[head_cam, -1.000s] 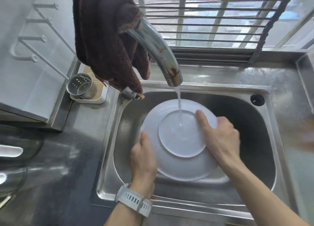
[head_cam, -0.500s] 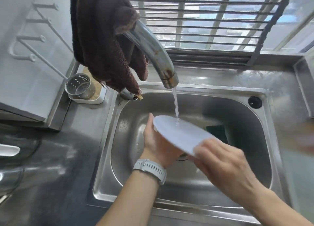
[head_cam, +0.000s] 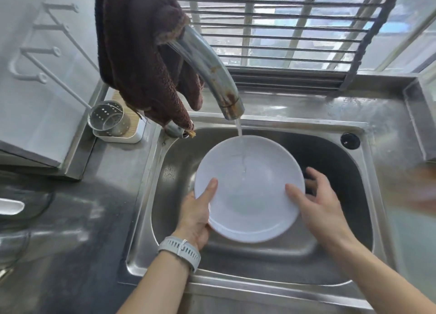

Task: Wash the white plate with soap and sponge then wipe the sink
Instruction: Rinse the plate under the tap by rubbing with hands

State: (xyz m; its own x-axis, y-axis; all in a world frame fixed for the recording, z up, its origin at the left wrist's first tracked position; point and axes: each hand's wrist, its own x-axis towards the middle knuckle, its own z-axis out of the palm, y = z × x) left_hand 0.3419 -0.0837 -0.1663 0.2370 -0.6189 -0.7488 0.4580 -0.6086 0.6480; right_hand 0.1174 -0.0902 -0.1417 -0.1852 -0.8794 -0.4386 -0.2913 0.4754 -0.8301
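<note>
Over the sink, your left hand grips the white plate at its lower-left rim, thumb lying on the inner face and the other fingers hidden beneath. Your right hand holds the opposite rim: its thumb rests on the inner face at the right, while the fingers spread loosely past the edge, and you cannot tell from here how firmly they catch the underside. A white watch sits on your left wrist.

The plate is held above the basin with its hollow side turned up toward you; being round, it has no long axis. A thin stream of water falls from the tap onto the far part of the plate and runs down across its face.

A dark brown cloth hangs draped over the tap's neck. On the worktop to the left of the sink, a perforated metal cup lies tipped in a small white tray; nothing can be made out inside it. A black round plug sits in the sink's far right corner ledge. A barred window runs behind the sink.
</note>
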